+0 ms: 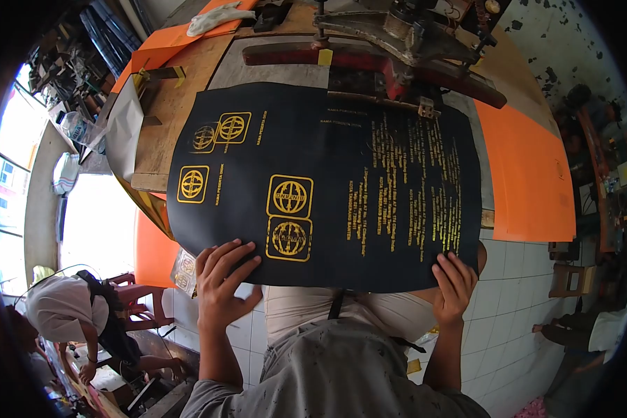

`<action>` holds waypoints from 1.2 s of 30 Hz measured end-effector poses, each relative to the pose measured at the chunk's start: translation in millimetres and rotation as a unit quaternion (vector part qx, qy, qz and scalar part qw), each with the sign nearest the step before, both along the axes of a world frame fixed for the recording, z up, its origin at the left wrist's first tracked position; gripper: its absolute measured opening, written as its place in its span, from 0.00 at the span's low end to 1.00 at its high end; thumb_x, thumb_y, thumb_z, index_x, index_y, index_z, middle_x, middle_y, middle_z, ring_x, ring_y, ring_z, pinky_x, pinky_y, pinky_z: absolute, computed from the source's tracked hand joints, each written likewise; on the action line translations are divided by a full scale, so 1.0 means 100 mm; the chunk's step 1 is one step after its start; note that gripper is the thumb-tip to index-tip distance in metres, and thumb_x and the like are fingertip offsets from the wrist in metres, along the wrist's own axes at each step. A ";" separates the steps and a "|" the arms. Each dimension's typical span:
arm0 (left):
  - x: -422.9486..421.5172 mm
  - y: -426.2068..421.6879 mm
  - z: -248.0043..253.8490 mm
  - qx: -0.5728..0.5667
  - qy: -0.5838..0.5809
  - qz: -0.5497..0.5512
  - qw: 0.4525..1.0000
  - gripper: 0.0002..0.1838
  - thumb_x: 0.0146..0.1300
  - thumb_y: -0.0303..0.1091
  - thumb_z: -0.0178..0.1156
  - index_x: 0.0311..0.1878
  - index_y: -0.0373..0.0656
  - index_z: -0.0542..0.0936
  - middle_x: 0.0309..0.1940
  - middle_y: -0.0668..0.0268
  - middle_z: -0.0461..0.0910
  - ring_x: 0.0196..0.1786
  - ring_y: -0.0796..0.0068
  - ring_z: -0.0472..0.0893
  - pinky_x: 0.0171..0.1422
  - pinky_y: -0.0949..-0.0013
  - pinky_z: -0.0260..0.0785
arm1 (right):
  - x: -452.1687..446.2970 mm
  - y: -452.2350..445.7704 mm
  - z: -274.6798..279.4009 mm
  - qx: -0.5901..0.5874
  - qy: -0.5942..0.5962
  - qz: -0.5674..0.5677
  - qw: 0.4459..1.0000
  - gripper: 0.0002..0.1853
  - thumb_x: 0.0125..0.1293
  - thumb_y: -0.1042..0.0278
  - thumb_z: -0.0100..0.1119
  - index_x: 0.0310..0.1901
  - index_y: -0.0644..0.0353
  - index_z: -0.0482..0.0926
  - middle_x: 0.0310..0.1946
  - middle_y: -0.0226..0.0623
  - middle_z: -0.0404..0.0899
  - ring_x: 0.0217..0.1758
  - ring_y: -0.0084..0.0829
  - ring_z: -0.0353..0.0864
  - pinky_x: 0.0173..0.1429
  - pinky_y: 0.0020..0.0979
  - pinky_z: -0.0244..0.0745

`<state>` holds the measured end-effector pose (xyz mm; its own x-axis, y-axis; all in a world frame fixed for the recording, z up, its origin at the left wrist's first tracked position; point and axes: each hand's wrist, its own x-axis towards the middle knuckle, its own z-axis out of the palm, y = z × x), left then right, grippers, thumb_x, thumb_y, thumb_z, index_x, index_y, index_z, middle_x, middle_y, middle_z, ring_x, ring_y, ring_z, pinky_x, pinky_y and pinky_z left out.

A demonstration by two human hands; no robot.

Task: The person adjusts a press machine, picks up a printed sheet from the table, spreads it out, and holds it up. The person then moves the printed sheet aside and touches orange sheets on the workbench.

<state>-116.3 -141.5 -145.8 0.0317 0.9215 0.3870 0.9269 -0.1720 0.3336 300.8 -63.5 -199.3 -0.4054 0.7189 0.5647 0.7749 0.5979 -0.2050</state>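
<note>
A large black sheet point(247, 188), printed in gold with globe emblems and lines of text, lies over the worktable with its near edge over my lap. Some prints overlap one another. My left hand point(223, 282) holds the near left edge, fingers over the top and thumb below the edge. At the near right corner my right hand point(453, 285) grips the sheet, its fingers on top and its thumb hidden. Beyond the far edge stands a press with a red metal bar point(369, 63), which overhangs the sheet's far right part.
Orange sheets point(526, 174) lie at the right of the wooden table point(160, 136), with another orange sheet point(181, 42) at the back left. A white glove point(219, 17) rests there. One person point(66, 306) bends over at the left; another person point(609, 327) is at the far right.
</note>
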 end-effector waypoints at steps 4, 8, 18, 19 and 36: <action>0.08 0.22 0.20 -0.037 -0.027 -0.029 0.999 0.28 0.45 0.46 0.76 0.53 0.53 0.87 0.63 0.63 0.81 0.68 0.56 0.77 0.73 0.46 0.62 | 0.01 -0.05 -0.13 -0.016 0.011 -0.004 1.000 0.13 0.71 0.75 0.59 0.51 0.51 0.88 0.58 0.31 0.85 0.67 0.38 0.80 0.68 0.44 0.66; 0.32 0.81 0.28 -0.031 -0.022 -0.061 0.997 0.33 0.56 0.55 0.74 0.62 0.47 0.83 0.68 0.57 0.74 0.70 0.52 0.73 0.74 0.47 0.61 | 0.03 -0.04 -0.24 -0.015 0.008 -0.006 1.000 0.14 0.70 0.76 0.58 0.50 0.49 0.88 0.59 0.32 0.85 0.67 0.39 0.79 0.69 0.46 0.64; 0.58 1.75 0.07 -0.042 0.044 0.011 0.998 0.38 0.62 0.62 0.67 0.69 0.47 0.77 0.69 0.46 0.67 0.71 0.45 0.67 0.74 0.47 0.59 | 0.12 -0.04 -0.31 -0.015 0.014 -0.019 1.000 0.15 0.68 0.78 0.55 0.46 0.46 0.87 0.56 0.30 0.85 0.67 0.40 0.79 0.70 0.46 0.63; 0.58 1.77 0.07 -0.045 0.046 0.012 0.998 0.38 0.63 0.62 0.66 0.70 0.47 0.77 0.68 0.47 0.67 0.70 0.45 0.68 0.74 0.48 0.60 | 0.13 -0.04 -0.31 -0.019 0.016 -0.018 1.000 0.15 0.67 0.78 0.54 0.46 0.46 0.87 0.56 0.30 0.85 0.67 0.40 0.79 0.70 0.46 0.63; 0.65 1.84 0.12 -0.078 0.076 0.027 0.994 0.41 0.64 0.65 0.63 0.72 0.47 0.75 0.67 0.45 0.66 0.70 0.44 0.65 0.72 0.46 0.57 | 0.20 -0.07 -0.40 -0.029 -0.005 0.016 0.999 0.23 0.57 0.83 0.43 0.48 0.55 0.84 0.60 0.41 0.80 0.69 0.48 0.76 0.72 0.52 0.62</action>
<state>-51.7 42.5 -134.1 0.0271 0.9720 0.2334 0.9752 -0.0770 0.2075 320.4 -70.3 -239.7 -0.4341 0.7369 0.5183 0.7574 0.6100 -0.2329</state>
